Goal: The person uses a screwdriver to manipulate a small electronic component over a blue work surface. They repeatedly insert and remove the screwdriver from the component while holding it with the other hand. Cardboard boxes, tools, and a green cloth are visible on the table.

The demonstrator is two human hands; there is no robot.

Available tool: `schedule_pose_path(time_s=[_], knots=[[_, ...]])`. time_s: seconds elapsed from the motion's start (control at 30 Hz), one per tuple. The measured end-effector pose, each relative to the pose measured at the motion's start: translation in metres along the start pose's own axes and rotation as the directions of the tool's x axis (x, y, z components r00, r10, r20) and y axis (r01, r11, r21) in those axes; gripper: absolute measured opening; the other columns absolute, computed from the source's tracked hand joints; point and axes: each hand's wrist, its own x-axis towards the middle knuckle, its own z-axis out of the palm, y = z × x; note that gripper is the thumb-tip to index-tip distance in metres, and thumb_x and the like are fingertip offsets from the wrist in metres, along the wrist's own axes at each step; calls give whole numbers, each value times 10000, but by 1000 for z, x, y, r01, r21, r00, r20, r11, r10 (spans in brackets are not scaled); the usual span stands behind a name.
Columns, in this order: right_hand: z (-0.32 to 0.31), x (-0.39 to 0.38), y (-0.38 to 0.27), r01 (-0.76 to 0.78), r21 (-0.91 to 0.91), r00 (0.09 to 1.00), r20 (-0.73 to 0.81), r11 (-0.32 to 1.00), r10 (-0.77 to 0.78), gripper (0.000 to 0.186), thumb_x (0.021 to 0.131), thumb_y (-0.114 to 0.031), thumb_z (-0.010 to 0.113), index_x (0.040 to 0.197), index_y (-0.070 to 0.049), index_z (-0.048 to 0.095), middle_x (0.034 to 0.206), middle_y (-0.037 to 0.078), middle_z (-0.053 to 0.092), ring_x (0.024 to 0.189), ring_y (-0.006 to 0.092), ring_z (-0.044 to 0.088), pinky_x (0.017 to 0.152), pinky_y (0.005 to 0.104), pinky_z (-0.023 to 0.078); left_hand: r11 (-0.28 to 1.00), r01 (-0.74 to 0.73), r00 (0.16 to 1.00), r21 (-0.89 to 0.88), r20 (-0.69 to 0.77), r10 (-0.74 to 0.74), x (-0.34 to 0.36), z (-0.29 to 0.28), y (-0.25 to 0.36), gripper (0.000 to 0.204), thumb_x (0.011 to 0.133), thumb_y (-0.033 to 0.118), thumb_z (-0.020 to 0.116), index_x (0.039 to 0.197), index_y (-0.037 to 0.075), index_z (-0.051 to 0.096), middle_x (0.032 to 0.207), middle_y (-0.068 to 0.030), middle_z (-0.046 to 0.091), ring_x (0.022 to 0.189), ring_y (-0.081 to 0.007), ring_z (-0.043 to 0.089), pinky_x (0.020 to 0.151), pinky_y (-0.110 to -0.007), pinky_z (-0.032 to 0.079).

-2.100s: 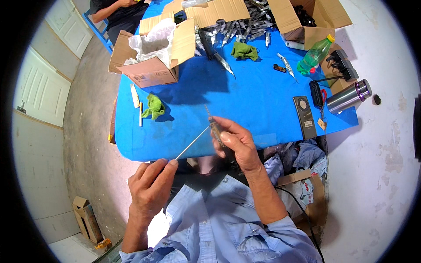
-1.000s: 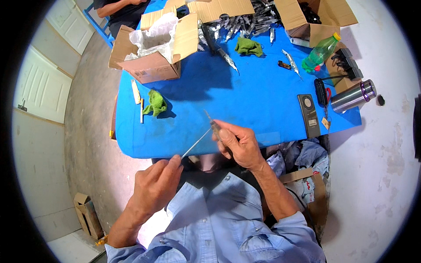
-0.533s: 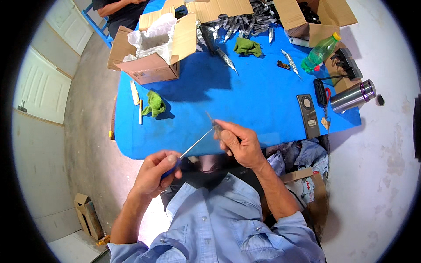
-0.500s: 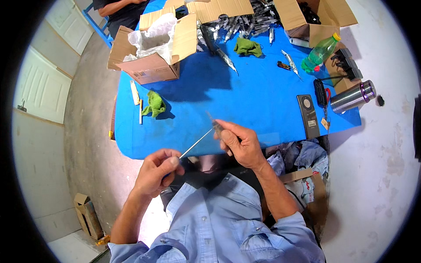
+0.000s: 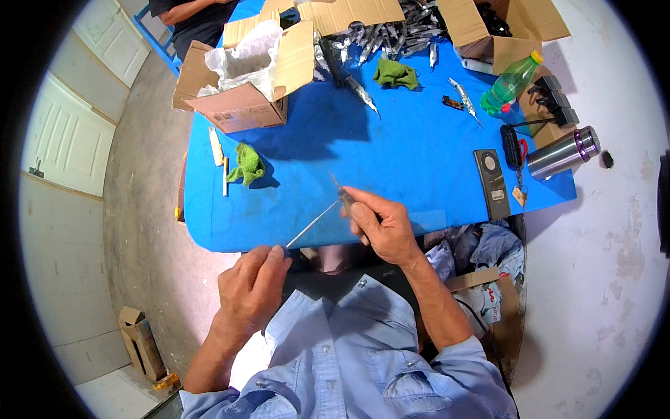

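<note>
A thin metal rod (image 5: 313, 223) is gripped at its near end by the curled left hand (image 5: 252, 288) and is slanted forward and rightward from it. Its far tip is held at a small slender piece (image 5: 345, 197); whether the two touch cannot be told. That piece is pinched between thumb and forefinger of the right hand (image 5: 382, 223), its narrow point directed forward above the table (image 5: 412, 178).
</note>
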Motion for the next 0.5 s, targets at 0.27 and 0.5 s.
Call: schedule_pose_path(time_s=[0.27, 0.5], knots=[[1, -5, 12, -48, 9, 999, -11, 999, 49, 394, 1072, -182, 561, 1397, 38, 585, 963, 65, 675, 733, 86, 576, 642, 242, 495, 759, 465, 885, -455, 231, -404, -7, 7, -14, 168, 922, 123, 774, 976, -10, 686, 761, -84, 678, 568, -138, 604, 456, -247, 432], [1, 1, 22, 50, -82, 999, 22, 995, -49, 375, 1067, -177, 580, 1392, 7, 606, 891, 53, 686, 620, 40, 517, 522, 203, 436, -134, 780, 447, -611, 694, -565, -6, 14, -36, 221, 956, 241, 756, 988, 37, 677, 743, -65, 675, 467, -66, 501, 377, -202, 300]])
